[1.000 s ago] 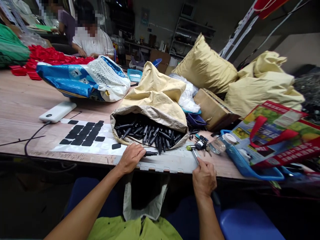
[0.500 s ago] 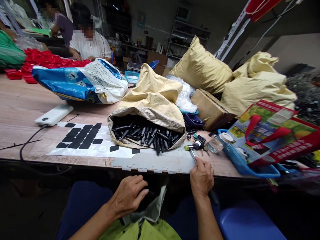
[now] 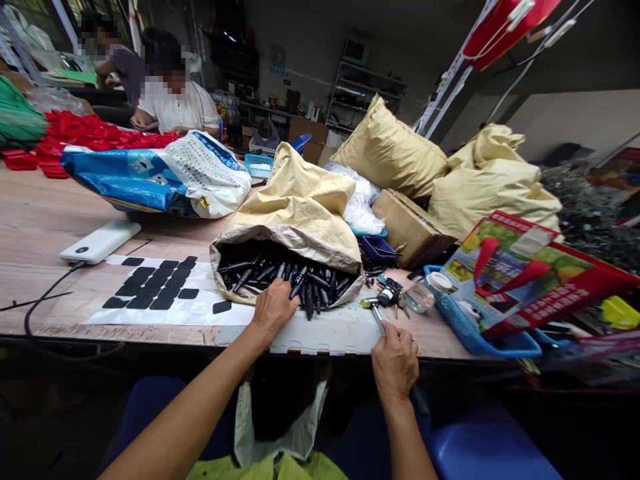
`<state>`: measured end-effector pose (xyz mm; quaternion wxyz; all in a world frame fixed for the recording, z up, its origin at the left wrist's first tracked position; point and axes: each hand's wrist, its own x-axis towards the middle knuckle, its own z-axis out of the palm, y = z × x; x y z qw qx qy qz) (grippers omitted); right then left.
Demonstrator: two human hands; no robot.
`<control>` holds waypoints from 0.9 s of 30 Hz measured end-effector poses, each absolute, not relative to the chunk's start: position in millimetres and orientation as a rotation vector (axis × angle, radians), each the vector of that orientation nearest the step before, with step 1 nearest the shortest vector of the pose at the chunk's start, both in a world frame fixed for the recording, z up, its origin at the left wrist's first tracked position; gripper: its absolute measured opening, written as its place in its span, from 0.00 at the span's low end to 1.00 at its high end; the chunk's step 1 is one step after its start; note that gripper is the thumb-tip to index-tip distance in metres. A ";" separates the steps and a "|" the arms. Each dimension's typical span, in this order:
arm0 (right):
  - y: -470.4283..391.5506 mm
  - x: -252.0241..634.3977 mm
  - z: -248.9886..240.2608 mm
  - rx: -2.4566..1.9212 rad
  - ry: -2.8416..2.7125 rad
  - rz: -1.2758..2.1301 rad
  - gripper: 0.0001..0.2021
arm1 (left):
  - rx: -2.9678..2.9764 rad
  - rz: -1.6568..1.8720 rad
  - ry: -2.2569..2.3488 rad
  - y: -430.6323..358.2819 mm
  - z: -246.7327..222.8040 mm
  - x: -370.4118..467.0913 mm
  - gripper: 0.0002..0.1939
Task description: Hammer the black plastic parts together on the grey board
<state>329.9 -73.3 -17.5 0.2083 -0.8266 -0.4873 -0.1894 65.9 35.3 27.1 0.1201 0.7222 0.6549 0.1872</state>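
Observation:
My left hand (image 3: 274,309) is at the mouth of a beige sack (image 3: 295,207), its fingers curled on one of the black pen-shaped parts (image 3: 316,288) heaped inside. The back of the hand partly hides the fingertips. At the table edge my right hand (image 3: 396,360) is closed round a small hammer (image 3: 379,319) with a metal shaft and a yellow-green end to its head. The hammer's head lies over the table by a bunch of keys (image 3: 400,303). Under both hands' level, a grey board (image 3: 325,333) lines the table edge.
Black rounded stickers (image 3: 155,287) lie on a white sheet, near a cabled white power bank (image 3: 100,242). A blue-white sack (image 3: 160,177) stands behind. Right are a clear jar (image 3: 423,293) and a blue basket (image 3: 455,327) with a red bag. Two people (image 3: 173,100) sit at the far left.
My left hand has moved from below the table edge, up and forward to the black parts at the sack's mouth. My right hand still holds the hammer. The view has shifted slightly.

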 end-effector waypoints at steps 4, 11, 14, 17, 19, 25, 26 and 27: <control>-77.3 318.8 -2.7 -2.244 -1.338 -0.527 0.18 | 2.051 0.613 1.932 16.0 16.3 52.7 0.06; -72.6 228.0 15.7 -1.750 -1.494 0.612 0.20 | 1.863 0.913 1.832 -33.9 1.4 43.6 0.04; -64.2 198.6 15.6 -1.742 -1.546 0.831 0.19 | 1.835 1.021 1.719 -45.6 -0.4 52.7 0.05; -55.9 192.4 17.1 -1.772 -1.564 0.868 0.14 | 1.815 1.084 1.560 -51.3 -4.1 59.7 0.04; -51.6 196.1 18.3 -1.786 -1.568 0.932 0.12 | 1.771 1.083 1.436 -53.1 -6.3 61.1 0.07; -47.7 209.6 12.4 -1.704 -1.598 1.016 0.11 | 1.940 0.939 1.200 -48.2 6.6 46.1 0.25; -48.2 210.5 10.8 -1.679 -1.616 1.019 0.11 | 2.070 0.931 1.191 -45.0 10.3 41.8 0.26; -48.9 210.9 9.5 -1.654 -1.637 1.015 0.11 | 2.201 0.923 1.182 -40.9 13.4 37.7 0.26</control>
